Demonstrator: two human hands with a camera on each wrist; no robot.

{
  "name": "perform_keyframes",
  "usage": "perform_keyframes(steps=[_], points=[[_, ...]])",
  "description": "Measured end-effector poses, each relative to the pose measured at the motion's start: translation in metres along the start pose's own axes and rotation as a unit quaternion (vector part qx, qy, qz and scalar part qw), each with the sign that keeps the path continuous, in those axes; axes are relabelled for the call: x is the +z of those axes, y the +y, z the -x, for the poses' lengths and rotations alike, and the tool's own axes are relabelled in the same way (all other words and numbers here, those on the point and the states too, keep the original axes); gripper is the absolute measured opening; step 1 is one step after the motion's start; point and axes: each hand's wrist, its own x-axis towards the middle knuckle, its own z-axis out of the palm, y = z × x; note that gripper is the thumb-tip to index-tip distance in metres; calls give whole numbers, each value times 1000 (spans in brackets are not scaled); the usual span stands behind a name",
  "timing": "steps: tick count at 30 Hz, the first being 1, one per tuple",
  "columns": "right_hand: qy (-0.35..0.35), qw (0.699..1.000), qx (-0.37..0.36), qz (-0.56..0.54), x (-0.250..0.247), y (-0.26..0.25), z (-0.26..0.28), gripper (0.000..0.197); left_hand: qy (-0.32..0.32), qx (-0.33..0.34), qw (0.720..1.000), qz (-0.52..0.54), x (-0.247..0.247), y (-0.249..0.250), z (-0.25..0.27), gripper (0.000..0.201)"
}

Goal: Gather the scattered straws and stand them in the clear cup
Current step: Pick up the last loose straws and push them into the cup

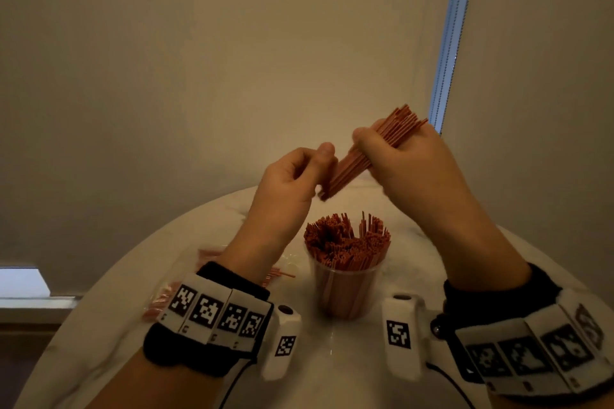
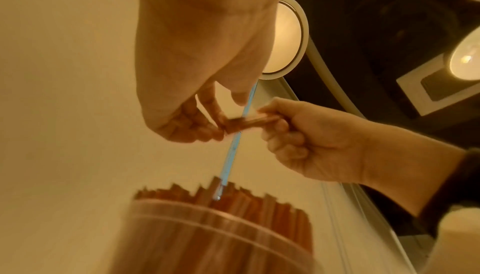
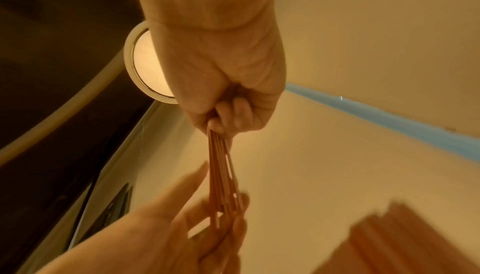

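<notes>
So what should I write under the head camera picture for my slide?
Both hands, right hand and left hand, hold a straw bundle above the nearly full clear cup.

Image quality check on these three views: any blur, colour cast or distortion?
Head view: dim, fairly sharp, wide-angle bend at the table edge. Left wrist view: strong orange cast, clear cup smeared by blur, ceiling lamp glaring. Right wrist view: same cast, left hand and near straws blurred.

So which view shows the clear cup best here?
The head view: the clear cup stands whole and sharp on the table, packed with upright straws. The left wrist view shows its rim and wall from below, blurred. The right wrist view catches only a blurred corner of straws, no cup wall that I can make out.
</notes>
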Motion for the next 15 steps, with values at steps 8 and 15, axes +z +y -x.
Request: perform_keyframes(steps=[8, 15], points=[[-119, 977, 76, 159, -12, 23, -6, 39, -286, -202, 924, -152, -18, -12, 6, 122], [-177, 971, 77, 144, 3, 35, -4, 16, -351, -221, 906, -86, -13, -24, 10, 111]])
